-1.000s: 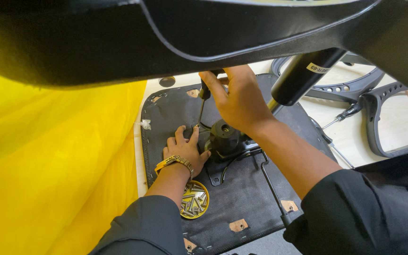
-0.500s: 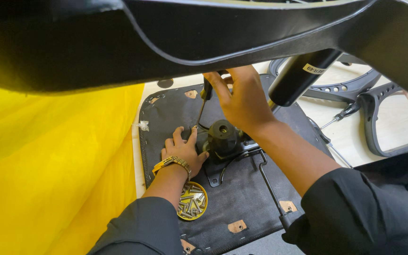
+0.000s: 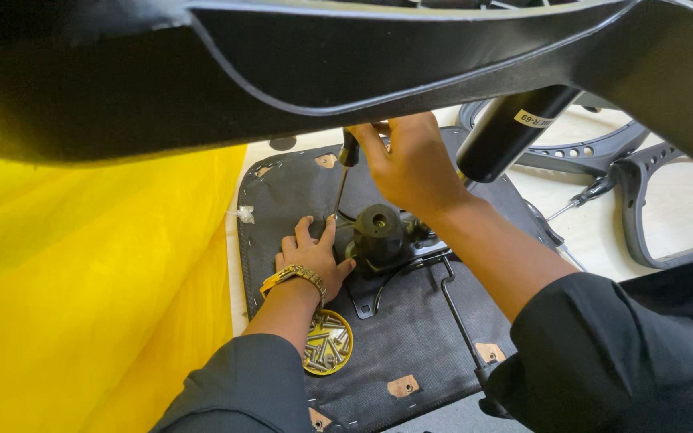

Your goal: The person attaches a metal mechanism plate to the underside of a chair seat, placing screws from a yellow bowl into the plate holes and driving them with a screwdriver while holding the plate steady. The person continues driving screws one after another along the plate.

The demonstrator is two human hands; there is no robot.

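A black chair seat (image 3: 427,337) lies upside down, with a black metal mechanism plate and its round socket (image 3: 377,228) in the middle. My right hand (image 3: 411,164) grips the handle of a screwdriver (image 3: 345,172) that stands nearly upright, its tip down at the plate beside my left fingers. My left hand (image 3: 310,261), with a gold watch on the wrist, rests flat on the seat against the left side of the mechanism, fingers apart. Whether it pinches a screw is hidden.
A small yellow dish of several silver screws (image 3: 326,343) sits on the seat by my left forearm. A black cylinder (image 3: 511,132) and grey chair armrests (image 3: 651,208) lie at right with another screwdriver (image 3: 583,196). A large black chair part (image 3: 282,64) overhangs above; yellow cloth (image 3: 82,281) at left.
My right hand has shifted slightly on the screwdriver handle, and the view has dipped a little. My left hand stays in place beside the mechanism.
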